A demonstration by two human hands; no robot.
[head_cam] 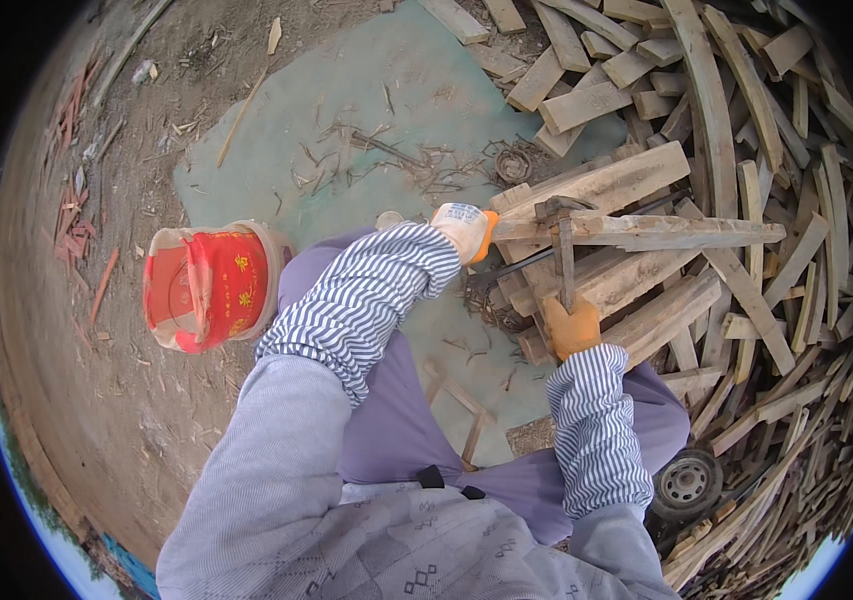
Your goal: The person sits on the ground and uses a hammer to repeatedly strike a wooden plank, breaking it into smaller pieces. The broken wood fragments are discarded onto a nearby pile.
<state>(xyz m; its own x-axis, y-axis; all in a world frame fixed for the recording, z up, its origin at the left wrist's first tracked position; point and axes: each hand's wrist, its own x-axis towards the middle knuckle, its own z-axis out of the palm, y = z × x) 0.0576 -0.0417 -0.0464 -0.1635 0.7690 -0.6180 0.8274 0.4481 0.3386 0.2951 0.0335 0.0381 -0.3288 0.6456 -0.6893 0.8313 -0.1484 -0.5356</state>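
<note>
My left hand, in a white and orange work glove, grips the near end of a long wooden batten. In an orange glove, my right hand is closed around the handle of a claw hammer. The hammer's head overlaps the batten at its left part; whether it touches the wood I cannot tell. Beneath the batten lie several thick timber pieces, stacked at an angle. A dark, thin bar shows below the batten, partly covered by the hammer and wood.
A red and white bucket stands by my left leg. Bent nails and debris litter a green sheet. A heap of scrap boards fills the right side. A small wheel sits at lower right.
</note>
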